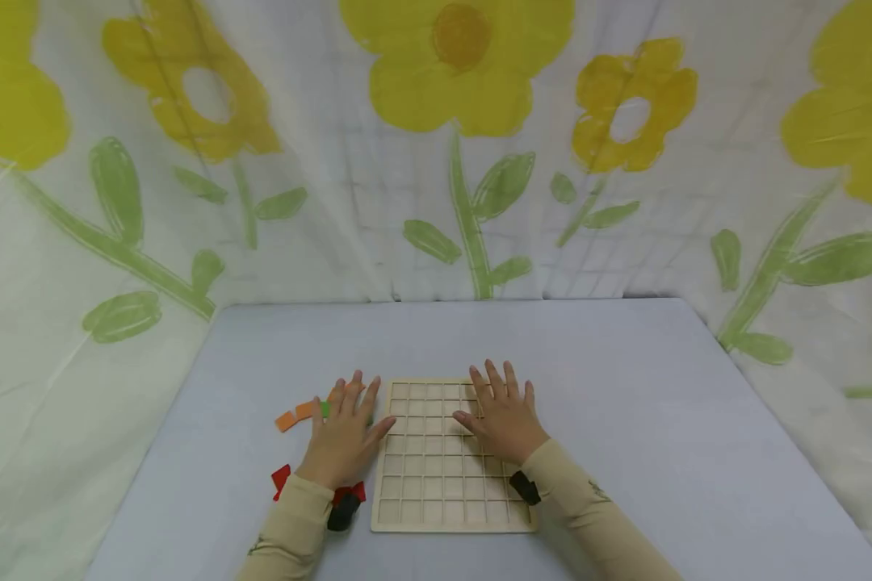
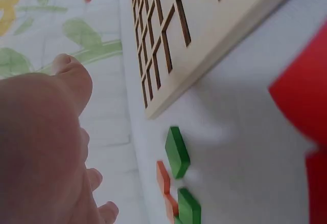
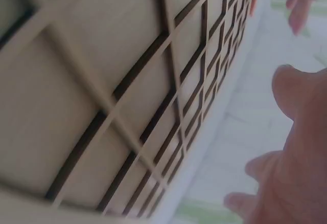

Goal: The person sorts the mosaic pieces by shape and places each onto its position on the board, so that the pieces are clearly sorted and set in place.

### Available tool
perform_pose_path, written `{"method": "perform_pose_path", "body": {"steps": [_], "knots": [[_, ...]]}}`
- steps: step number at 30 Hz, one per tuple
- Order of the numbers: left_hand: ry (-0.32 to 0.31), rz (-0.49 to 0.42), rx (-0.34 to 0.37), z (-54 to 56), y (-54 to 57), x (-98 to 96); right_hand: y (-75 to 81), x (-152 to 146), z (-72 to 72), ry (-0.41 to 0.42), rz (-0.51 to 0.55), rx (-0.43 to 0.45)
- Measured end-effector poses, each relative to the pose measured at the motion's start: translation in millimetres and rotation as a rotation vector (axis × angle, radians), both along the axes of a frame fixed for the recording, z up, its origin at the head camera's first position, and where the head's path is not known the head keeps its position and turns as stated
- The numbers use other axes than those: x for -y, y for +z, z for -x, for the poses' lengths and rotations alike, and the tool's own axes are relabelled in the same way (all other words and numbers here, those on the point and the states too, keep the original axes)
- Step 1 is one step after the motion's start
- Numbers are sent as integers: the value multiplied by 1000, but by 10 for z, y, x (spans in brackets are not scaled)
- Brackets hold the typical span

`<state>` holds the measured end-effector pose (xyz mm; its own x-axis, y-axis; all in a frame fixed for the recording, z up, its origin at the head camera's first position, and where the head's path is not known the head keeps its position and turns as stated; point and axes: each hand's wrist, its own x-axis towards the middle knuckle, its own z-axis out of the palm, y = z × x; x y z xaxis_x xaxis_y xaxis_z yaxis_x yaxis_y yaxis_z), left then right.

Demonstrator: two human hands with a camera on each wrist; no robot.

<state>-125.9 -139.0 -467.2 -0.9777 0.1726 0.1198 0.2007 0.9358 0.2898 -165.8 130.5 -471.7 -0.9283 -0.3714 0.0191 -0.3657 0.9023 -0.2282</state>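
Note:
A light wooden grid board (image 1: 433,488) with square cells lies flat on the table. My left hand (image 1: 341,440), fingers spread, is at the board's left edge, above several small tiles. The right hand (image 1: 507,421) is spread over the board's upper right part and holds nothing. From the head view I cannot tell whether either hand touches the surface below. Orange tiles (image 1: 286,420) and a green tile (image 1: 324,409) lie near the left fingers, partly hidden by them. Red tiles (image 1: 281,476) lie by the left wrist. The left wrist view shows thick green tiles (image 2: 177,153) beside the board's edge.
A pale table (image 1: 625,387) extends to both sides and behind the board. Behind it hangs a white curtain (image 1: 378,202) printed with yellow flowers. Dark wrist cameras (image 1: 344,512) sit at both sleeve cuffs, low over the table.

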Motion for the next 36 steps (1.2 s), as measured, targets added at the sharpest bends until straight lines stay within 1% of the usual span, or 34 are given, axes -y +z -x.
{"method": "perform_pose_path", "body": {"steps": [4,7,11,13,15,18,21,26,28,32,34,36], "knots": [[19,-10,2,-63,23,150,17,-205,-50,9,-6,35],[36,-28,31,-141,28,326,28,-369,-120,13,3,80],[55,-104,127,-222,12,614,23,-582,-221,-16,24,149],[71,-138,161,-242,10,757,3,-677,-265,-21,29,176],[87,-146,184,-256,17,884,-13,-752,-311,-17,39,195],[105,-130,171,-262,46,1032,-32,-814,-366,3,45,220],[114,-117,162,-249,51,1132,-26,-837,-409,26,46,233],[134,-127,177,-216,26,1211,-33,-877,-431,75,61,233],[142,-122,173,-208,12,1230,-43,-896,-431,99,71,227],[154,-97,124,-197,-18,1265,-56,-929,-430,143,90,222],[156,-87,98,-188,-40,1280,-56,-940,-429,155,92,225],[162,-84,87,-175,-70,1291,-48,-944,-427,160,100,226]]}}
